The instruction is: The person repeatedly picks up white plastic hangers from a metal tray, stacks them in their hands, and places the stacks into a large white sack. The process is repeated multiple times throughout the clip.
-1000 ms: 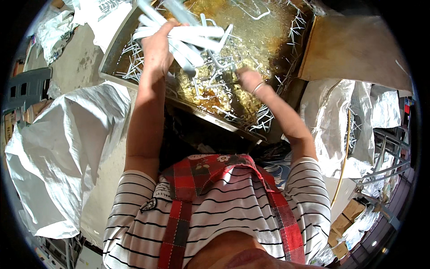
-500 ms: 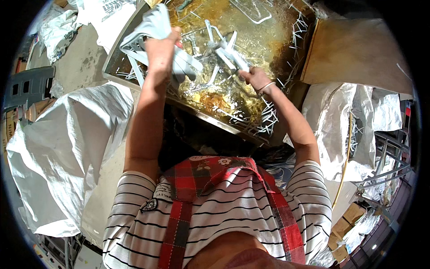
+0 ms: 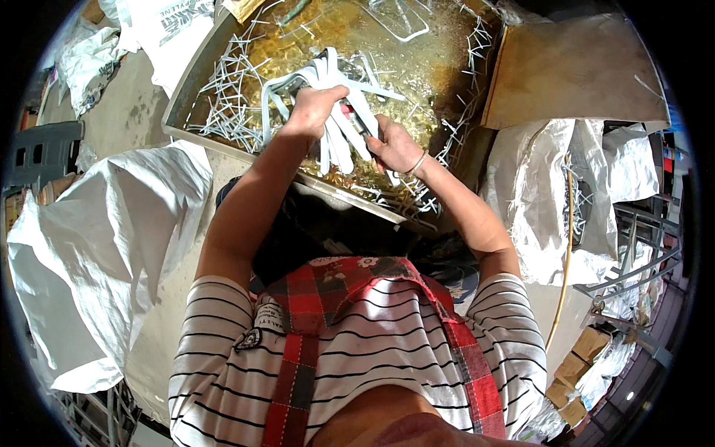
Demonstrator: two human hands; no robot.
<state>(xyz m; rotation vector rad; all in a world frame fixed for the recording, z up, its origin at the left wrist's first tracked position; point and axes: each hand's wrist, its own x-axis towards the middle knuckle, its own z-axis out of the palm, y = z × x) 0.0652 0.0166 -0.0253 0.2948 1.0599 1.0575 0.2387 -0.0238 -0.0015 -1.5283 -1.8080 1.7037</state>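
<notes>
A bundle of long, pale grey plastic-looking strips, some bent at the ends [image 3: 339, 145], is gathered above the shallow metal tray [image 3: 223, 146]. My left hand [image 3: 316, 110] is closed round the middle of this bundle, and something small and red shows beside its fingers. To its right, my right hand [image 3: 397, 145] pinches the strips on that side of the bundle, with thumb and fingers bent round them. Yellowish-brown liquid [image 3: 313, 37] fills the tray, rippled and bright under the hands. A bent white frame-like piece [image 3: 406, 33] lies at its far side.
Many thin white sticks [image 3: 231, 97] lie heaped along the tray's left side, with more along its right and near edges. A brown board [image 3: 577, 74] stands off to the right. White sacks [image 3: 112, 246] flank the tray, and a yellow rod [image 3: 566, 253] leans at the right.
My left hand has moved right with its strips, to the middle of the tray. My right hand has come nearer and lower, and the two hands' strips now meet in one bundle.
</notes>
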